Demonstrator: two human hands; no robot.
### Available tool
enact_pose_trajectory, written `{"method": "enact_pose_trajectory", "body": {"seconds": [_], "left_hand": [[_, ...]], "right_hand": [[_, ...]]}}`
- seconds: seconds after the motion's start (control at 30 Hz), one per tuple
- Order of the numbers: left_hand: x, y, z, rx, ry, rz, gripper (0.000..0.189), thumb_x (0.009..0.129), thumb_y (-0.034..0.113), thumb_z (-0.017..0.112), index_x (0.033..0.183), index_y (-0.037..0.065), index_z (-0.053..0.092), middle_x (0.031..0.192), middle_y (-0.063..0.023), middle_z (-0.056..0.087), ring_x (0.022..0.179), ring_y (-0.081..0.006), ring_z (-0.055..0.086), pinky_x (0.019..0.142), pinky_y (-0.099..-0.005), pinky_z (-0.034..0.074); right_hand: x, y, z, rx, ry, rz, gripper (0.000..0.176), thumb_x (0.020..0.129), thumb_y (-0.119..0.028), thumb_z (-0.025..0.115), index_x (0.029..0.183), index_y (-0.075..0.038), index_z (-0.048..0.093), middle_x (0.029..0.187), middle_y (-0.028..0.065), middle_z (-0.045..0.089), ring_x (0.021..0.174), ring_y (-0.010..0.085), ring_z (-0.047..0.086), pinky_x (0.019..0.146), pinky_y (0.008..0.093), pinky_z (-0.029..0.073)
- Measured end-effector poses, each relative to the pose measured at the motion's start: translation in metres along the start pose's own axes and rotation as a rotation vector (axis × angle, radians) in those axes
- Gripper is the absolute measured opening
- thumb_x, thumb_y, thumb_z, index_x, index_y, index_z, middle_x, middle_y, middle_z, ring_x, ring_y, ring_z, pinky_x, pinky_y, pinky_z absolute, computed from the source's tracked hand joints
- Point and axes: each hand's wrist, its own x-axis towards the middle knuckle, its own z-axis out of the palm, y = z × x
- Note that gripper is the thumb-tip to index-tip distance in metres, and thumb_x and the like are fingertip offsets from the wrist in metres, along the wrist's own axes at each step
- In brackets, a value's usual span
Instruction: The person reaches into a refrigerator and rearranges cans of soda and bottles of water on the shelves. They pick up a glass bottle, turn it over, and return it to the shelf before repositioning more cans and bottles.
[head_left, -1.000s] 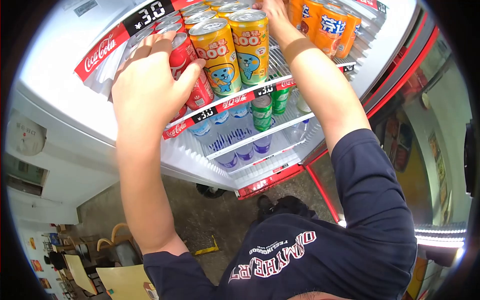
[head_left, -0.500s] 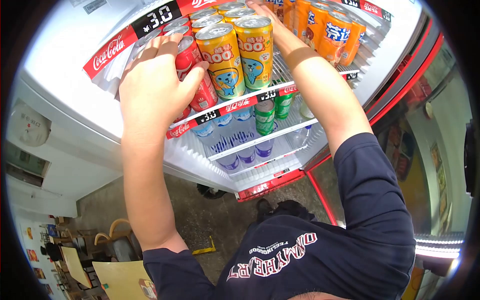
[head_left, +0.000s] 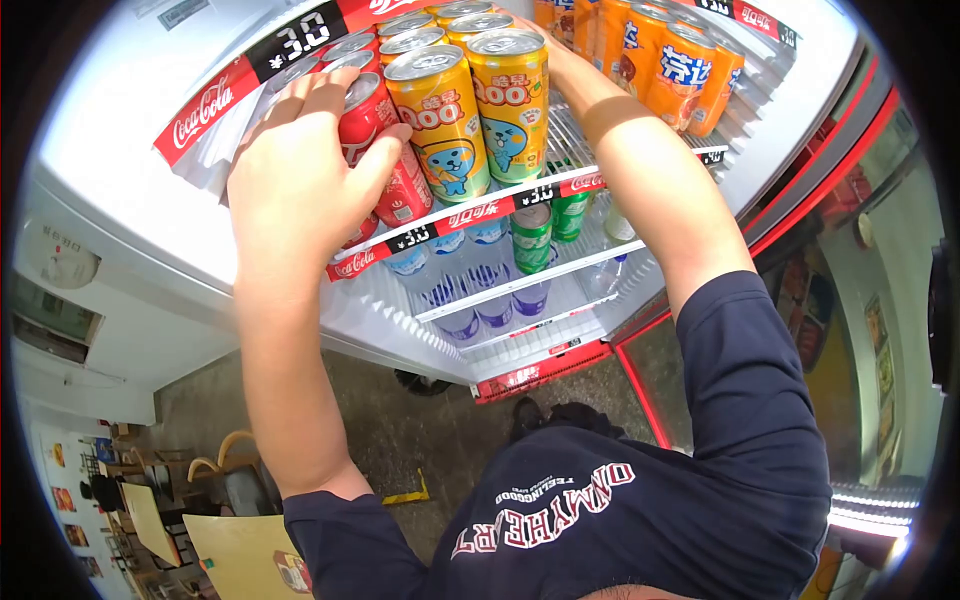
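Note:
My left hand point(head_left: 295, 175) is curved around a red soda can point(head_left: 405, 190) at the left front of the fridge shelf. Its thumb lies across the can's front and its fingers reach along the left side near the top. Beside that can stand upright yellow Qoo cans point(head_left: 437, 135) in rows, with several more behind. My right hand point(head_left: 528, 28) reaches in past the right side of the yellow cans, towards the back. Its fingers are hidden behind them, so what it touches does not show.
Orange Fanta cans point(head_left: 683, 75) stand on the shelf's right side. A red price strip point(head_left: 470, 213) edges the shelf front. Below are green cans point(head_left: 531, 238) and purple-labelled bottles point(head_left: 493, 308). The red-framed fridge door point(head_left: 815, 165) is open at right; a wooden table point(head_left: 235, 550) is behind, lower left.
The right hand has gone slightly deeper behind the yellow cans, and its fingers no longer show. The left hand stays at the red can. The view has shifted a little.

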Motion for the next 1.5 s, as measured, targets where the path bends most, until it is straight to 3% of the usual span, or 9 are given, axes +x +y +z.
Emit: {"method": "enact_pose_trajectory", "body": {"seconds": [0.6,0.63,0.9,1.1,1.2,1.3,1.4,1.43,1.5], "left_hand": [[0.003,0.001,-0.001,-0.02,-0.04,-0.01,0.054,0.084,0.038,0.07,0.129,0.009,0.064,0.128,-0.0145,0.066,0.114,-0.0346,0.064,0.093,-0.0426,0.052],[0.003,0.001,-0.001,-0.02,-0.029,-0.01,0.054,0.083,0.039,0.07,0.127,0.008,0.065,0.126,-0.0135,0.067,0.113,-0.0333,0.065,0.093,-0.0427,0.053],[0.003,0.0,0.002,-0.011,0.019,0.003,0.054,0.081,0.04,0.072,0.124,0.008,0.069,0.123,-0.0117,0.069,0.112,-0.0309,0.066,0.092,-0.0424,0.054],[0.003,0.0,0.002,-0.025,0.005,-0.008,0.055,0.081,0.042,0.071,0.124,0.007,0.068,0.123,-0.0116,0.069,0.113,-0.0306,0.066,0.093,-0.0425,0.054],[0.003,0.0,0.002,-0.014,0.005,-0.004,0.055,0.081,0.041,0.071,0.125,0.007,0.067,0.124,-0.011,0.069,0.113,-0.0304,0.066,0.093,-0.0424,0.054],[0.003,0.0,0.001,-0.013,-0.017,-0.02,0.055,0.082,0.042,0.07,0.125,0.007,0.067,0.124,-0.0104,0.069,0.113,-0.0299,0.066,0.093,-0.0423,0.054],[0.003,0.0,0.001,-0.009,-0.016,-0.013,0.055,0.082,0.042,0.07,0.124,0.008,0.067,0.121,-0.0104,0.069,0.111,-0.0291,0.067,0.092,-0.0423,0.055],[0.003,0.0,0.001,-0.005,-0.02,-0.011,0.055,0.082,0.042,0.07,0.125,0.008,0.067,0.121,-0.0105,0.069,0.11,-0.0289,0.067,0.092,-0.0424,0.055],[0.003,0.001,0.0,-0.003,-0.03,-0.015,0.055,0.082,0.042,0.07,0.125,0.008,0.067,0.119,-0.0107,0.069,0.11,-0.0288,0.067,0.092,-0.0424,0.055]], "right_hand": [[-0.008,0.02,-0.007,-0.054,-0.018,-0.173,0.052,0.106,-0.036,0.033,0.141,-0.004,0.053,0.137,0.0259,0.058,0.122,0.0349,0.059,0.103,0.0447,0.047],[-0.006,0.025,-0.009,-0.125,-0.031,-0.255,0.053,0.105,-0.037,0.032,0.14,-0.003,0.054,0.137,0.0254,0.058,0.12,0.0348,0.06,0.102,0.0447,0.047],[-0.018,-0.019,-0.019,0.344,0.059,0.223,0.064,0.103,-0.055,0.035,0.134,-0.006,0.06,0.119,0.0185,0.066,0.1,0.0301,0.063,0.085,0.0403,0.052],[-0.005,-0.004,-0.015,0.152,0.111,-0.007,0.058,0.106,-0.048,0.034,0.133,-0.004,0.061,0.12,0.0164,0.067,0.102,0.0274,0.062,0.087,0.0402,0.051],[-0.009,-0.028,-0.02,0.419,0.168,0.215,0.051,0.108,-0.039,0.035,0.134,-0.001,0.058,0.123,0.0146,0.065,0.105,0.0259,0.062,0.091,0.0403,0.051],[0.0,-0.019,-0.022,0.374,0.24,-0.086,0.046,0.108,-0.033,0.038,0.136,0.0,0.054,0.126,0.0143,0.063,0.114,0.0256,0.061,0.096,0.0406,0.051],[-0.022,-0.052,-0.028,0.742,0.265,0.017,0.044,0.107,-0.029,0.039,0.138,0.0,0.051,0.135,0.0152,0.057,0.125,0.0251,0.056,0.103,0.0407,0.048],[-0.031,-0.018,-0.032,0.243,0.19,-0.276,0.051,0.106,-0.035,0.043,0.144,0.0,0.047,0.142,0.0154,0.052,0.132,0.0273,0.051,0.109,0.0424,0.043],[-0.056,-0.063,-0.034,0.698,0.172,0.008,0.058,0.104,-0.039,0.05,0.147,-0.001,0.042,0.145,0.0151,0.049,0.134,0.0284,0.049,0.112,0.0425,0.04]]}}
